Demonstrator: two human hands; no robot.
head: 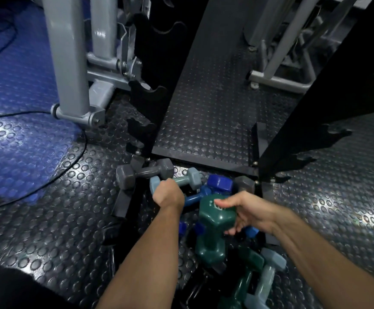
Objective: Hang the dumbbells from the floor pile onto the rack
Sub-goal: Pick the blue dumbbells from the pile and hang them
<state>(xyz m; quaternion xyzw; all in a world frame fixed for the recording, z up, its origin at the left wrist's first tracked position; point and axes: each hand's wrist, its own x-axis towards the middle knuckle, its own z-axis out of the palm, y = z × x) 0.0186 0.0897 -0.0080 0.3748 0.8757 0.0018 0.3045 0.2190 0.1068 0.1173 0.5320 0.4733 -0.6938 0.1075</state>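
I have my left hand point(167, 194) wrapped round the handle of the light blue dumbbell point(177, 181), fingers curled under and hidden. My right hand point(249, 211) grips the dark green dumbbell point(215, 228), thumb on its upper head, fingers curled round its side. Both sit in the floor pile point(221, 230) at the foot of the black rack point(154, 103), whose hooks carry nothing. The pile's near end is cut off. Studded floor point(204, 112) lies open between the uprights.
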